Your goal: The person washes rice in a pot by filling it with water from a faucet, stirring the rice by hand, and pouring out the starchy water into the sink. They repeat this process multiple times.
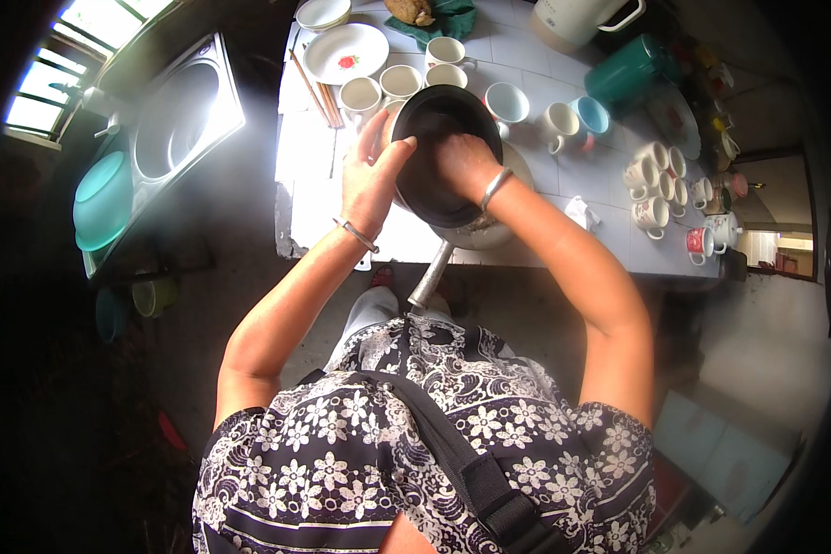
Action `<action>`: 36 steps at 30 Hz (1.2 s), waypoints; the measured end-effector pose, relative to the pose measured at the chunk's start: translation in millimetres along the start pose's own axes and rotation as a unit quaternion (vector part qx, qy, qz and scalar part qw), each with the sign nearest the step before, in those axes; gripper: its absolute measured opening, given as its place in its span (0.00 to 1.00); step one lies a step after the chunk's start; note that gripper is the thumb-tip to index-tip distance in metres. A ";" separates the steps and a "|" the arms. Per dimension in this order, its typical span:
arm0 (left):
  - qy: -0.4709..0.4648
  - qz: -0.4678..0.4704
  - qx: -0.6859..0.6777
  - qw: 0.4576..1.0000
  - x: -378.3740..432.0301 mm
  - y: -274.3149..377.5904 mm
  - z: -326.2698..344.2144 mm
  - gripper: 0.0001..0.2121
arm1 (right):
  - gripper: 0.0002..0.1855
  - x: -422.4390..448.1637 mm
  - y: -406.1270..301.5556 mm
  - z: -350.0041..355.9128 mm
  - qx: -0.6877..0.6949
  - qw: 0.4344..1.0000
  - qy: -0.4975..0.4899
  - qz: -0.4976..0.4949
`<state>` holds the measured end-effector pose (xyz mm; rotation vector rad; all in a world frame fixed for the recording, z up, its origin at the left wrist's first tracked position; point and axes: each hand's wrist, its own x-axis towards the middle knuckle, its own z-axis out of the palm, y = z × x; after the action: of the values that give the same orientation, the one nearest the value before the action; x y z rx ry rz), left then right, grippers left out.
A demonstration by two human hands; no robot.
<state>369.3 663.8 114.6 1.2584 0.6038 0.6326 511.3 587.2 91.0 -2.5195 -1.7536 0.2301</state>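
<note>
A deep pot (450, 201) with a dark inside is tilted on its side above the tiled table, its mouth facing me. My left hand (374, 170) grips its left side, with the thumb over the rim and the fingers around the outer wall. Reaching into the pot is my right hand (465, 163); its fingertips are lost in the dark interior, so I cannot tell whether they hold anything. Beneath the pot sits a pale, wide ladle or pan (523, 176), partly covered, whose metal handle (431, 277) juts past the table edge towards me.
Several mugs (401, 82) stand just beyond the pot, with more mugs (654, 183) at the right. A white plate (346, 54) and wooden chopsticks (327, 104) lie at the far left. A green thermos jug (627, 68) lies behind. Left is a metal sink (180, 121) with a turquoise basin (102, 201).
</note>
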 end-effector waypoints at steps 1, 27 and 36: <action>-0.001 0.000 0.000 1.000 -0.3 -0.3 0.5 0.28 | 0.09 -1.8 1.5 3.1 0.002 1.000 0.005 -0.007; 0.002 -0.010 0.001 1.000 -10.3 2.6 4.2 0.28 | 0.12 -22.2 -22.3 -4.8 0.147 0.978 -0.132 -0.071; 0.003 -0.020 -0.034 0.999 -7.9 -0.5 1.2 0.28 | 0.13 -29.1 -8.6 -35.0 0.221 0.941 -0.242 -0.084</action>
<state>364.8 657.2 114.8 1.1790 0.6058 0.6194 499.0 564.1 129.2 -2.0845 -1.7833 1.1719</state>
